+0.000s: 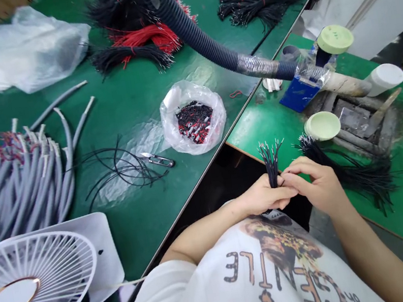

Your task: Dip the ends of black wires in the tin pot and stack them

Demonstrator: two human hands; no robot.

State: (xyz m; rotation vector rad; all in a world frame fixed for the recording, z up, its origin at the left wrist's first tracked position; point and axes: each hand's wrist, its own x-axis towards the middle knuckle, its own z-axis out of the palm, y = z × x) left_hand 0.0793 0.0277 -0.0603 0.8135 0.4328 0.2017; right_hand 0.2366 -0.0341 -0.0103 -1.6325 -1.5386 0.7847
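Note:
My left hand (265,194) is wrapped around a bundle of black wires (271,160), whose stripped silvery ends point up and fan apart. Close against it, my right hand (317,183) has its thumb and forefinger pinched together at the side of the bundle; what lies between those fingertips is too small to make out. Both hands are in front of my body, over the gap by the table edge. Just beyond my right hand, a second bundle of black wires (359,171) lies on the green table, its bare ends near a pale green round lid (323,125).
A ribbed hose (206,42) arches over the table to a blue holder (298,93). A plastic bag (221,111) holds small black and red parts. Thread snips (158,159) lie beside loose black wires (123,169). Grey cables (25,185) and a white fan (70,266) occupy the left.

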